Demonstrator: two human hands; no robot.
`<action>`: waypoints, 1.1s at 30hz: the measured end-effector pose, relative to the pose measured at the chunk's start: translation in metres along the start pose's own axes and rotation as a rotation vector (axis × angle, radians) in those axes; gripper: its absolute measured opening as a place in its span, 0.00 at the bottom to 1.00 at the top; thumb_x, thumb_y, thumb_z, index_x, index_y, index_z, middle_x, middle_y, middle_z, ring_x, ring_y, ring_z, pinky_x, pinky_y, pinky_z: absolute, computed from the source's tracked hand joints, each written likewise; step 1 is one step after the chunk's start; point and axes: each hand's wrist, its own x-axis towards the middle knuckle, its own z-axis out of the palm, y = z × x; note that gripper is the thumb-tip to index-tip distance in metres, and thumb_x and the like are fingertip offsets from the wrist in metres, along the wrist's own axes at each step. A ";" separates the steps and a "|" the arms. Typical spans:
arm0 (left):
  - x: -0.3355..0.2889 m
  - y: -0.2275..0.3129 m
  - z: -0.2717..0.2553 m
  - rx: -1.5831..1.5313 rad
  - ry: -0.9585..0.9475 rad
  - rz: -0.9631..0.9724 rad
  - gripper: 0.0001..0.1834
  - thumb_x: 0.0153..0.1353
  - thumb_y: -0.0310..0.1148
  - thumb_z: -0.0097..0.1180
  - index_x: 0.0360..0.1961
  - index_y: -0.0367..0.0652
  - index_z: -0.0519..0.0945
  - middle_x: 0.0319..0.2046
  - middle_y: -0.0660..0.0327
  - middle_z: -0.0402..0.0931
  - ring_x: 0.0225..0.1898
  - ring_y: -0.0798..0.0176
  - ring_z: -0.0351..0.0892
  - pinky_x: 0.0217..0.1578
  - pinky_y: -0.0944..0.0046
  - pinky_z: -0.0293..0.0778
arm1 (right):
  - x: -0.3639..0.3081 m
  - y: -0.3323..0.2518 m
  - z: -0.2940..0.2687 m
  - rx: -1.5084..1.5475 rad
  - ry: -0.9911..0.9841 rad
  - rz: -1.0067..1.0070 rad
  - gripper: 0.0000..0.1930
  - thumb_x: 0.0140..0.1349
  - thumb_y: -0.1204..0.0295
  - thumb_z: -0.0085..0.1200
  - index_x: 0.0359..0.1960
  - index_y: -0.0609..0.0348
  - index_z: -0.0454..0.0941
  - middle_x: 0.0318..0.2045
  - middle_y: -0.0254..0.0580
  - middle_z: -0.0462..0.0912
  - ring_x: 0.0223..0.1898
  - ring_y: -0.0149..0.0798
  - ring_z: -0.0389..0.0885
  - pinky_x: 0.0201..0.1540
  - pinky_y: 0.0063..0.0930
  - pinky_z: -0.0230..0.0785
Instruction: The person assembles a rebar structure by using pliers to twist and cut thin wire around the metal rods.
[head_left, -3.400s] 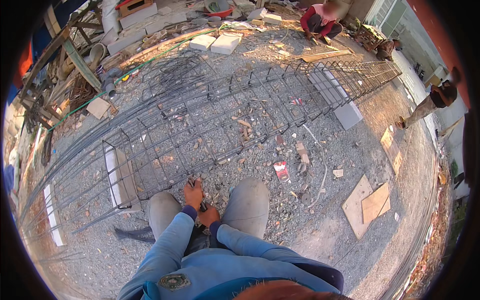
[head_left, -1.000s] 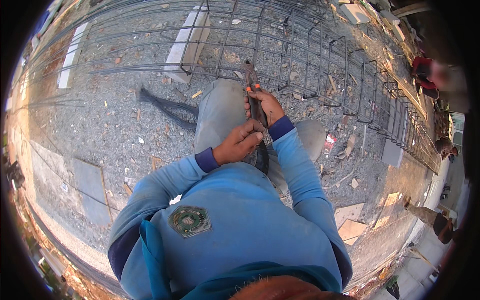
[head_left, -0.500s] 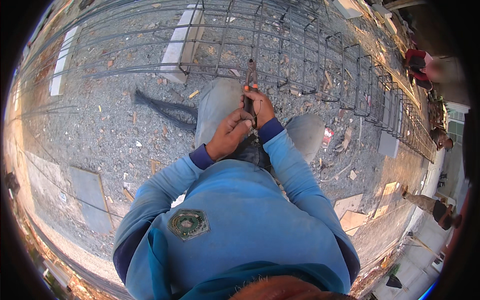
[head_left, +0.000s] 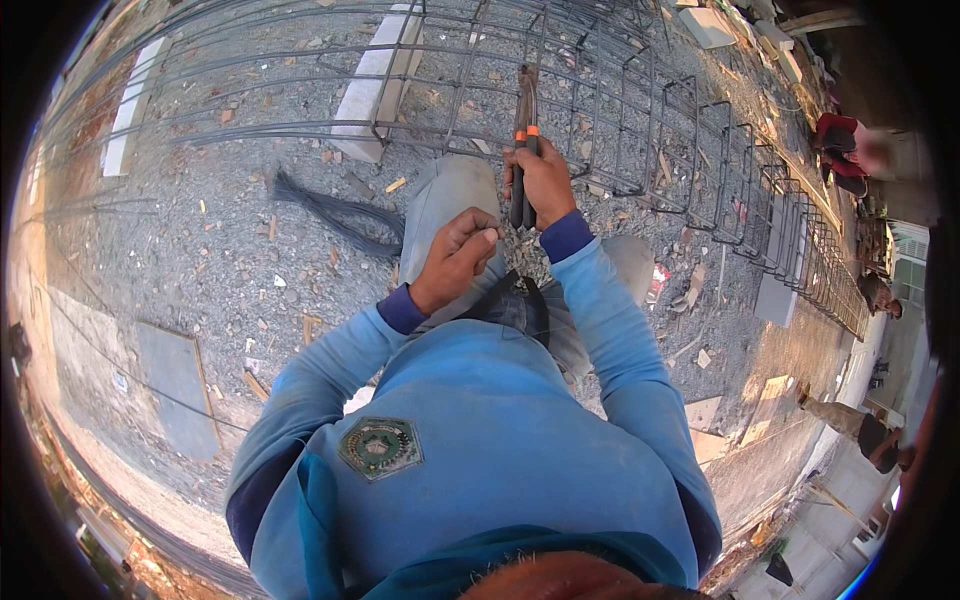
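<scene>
My right hand (head_left: 545, 180) grips the dark handles of a pair of pincers (head_left: 524, 110) with orange bands, jaws pointing up toward the rebar cage (head_left: 640, 110). The tool's head is close to the cage's near bars. My left hand (head_left: 455, 255) is curled into a loose fist just left of and below the right hand, above my knee; I cannot tell whether it holds anything. Both sleeves are light blue with dark blue cuffs. A bundle of dark tie wire (head_left: 335, 210) lies on the gravel to the left of my knees.
The long steel cage runs across the top and off to the right, resting on pale concrete blocks (head_left: 375, 85). Gravel with wood scraps covers the ground. Flat boards (head_left: 175, 385) lie at left. Other people (head_left: 845, 135) crouch at the far right.
My view swung from the far cage to looking down at my body. Over the last second my right hand lifted the pincers toward the cage while my left hand came off them.
</scene>
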 end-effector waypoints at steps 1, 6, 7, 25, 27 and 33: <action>-0.001 0.001 -0.002 0.002 0.002 0.008 0.07 0.65 0.34 0.48 0.38 0.41 0.72 0.19 0.71 0.62 0.18 0.80 0.55 0.18 0.76 0.51 | 0.003 -0.002 0.008 0.299 0.071 0.088 0.08 0.58 0.72 0.51 0.36 0.61 0.70 0.22 0.37 0.73 0.19 0.30 0.73 0.18 0.25 0.68; -0.012 0.009 -0.003 -0.086 0.063 0.052 0.07 0.65 0.32 0.46 0.37 0.38 0.70 0.14 0.70 0.57 0.14 0.77 0.51 0.16 0.73 0.48 | 0.015 0.032 0.040 0.317 -0.138 0.319 0.04 0.58 0.73 0.50 0.32 0.58 0.69 0.20 0.38 0.74 0.18 0.33 0.74 0.18 0.31 0.71; -0.013 0.010 -0.005 -0.084 0.069 0.055 0.07 0.65 0.32 0.46 0.37 0.38 0.70 0.14 0.70 0.57 0.14 0.77 0.51 0.16 0.73 0.48 | 0.014 0.035 0.045 0.317 -0.145 0.320 0.04 0.58 0.73 0.50 0.32 0.58 0.69 0.20 0.38 0.74 0.18 0.33 0.74 0.18 0.31 0.71; -0.002 0.009 -0.013 -0.156 0.085 0.009 0.06 0.66 0.31 0.44 0.36 0.40 0.71 0.15 0.71 0.57 0.13 0.77 0.50 0.15 0.72 0.48 | 0.002 0.042 0.050 0.556 -0.064 0.365 0.06 0.59 0.71 0.49 0.37 0.58 0.70 0.24 0.38 0.73 0.21 0.32 0.73 0.22 0.28 0.69; -0.002 0.010 -0.015 -0.137 0.077 0.004 0.06 0.66 0.31 0.44 0.36 0.40 0.71 0.15 0.71 0.57 0.13 0.77 0.50 0.15 0.72 0.49 | -0.005 0.055 0.062 0.562 0.070 0.209 0.06 0.59 0.73 0.49 0.36 0.59 0.69 0.23 0.38 0.73 0.22 0.32 0.73 0.23 0.28 0.70; -0.010 0.009 -0.017 -0.145 0.117 -0.010 0.05 0.65 0.30 0.45 0.36 0.40 0.71 0.14 0.70 0.57 0.13 0.77 0.51 0.15 0.72 0.49 | -0.011 0.054 0.058 0.584 -0.127 0.374 0.11 0.57 0.73 0.51 0.40 0.64 0.73 0.26 0.39 0.74 0.25 0.32 0.75 0.29 0.25 0.71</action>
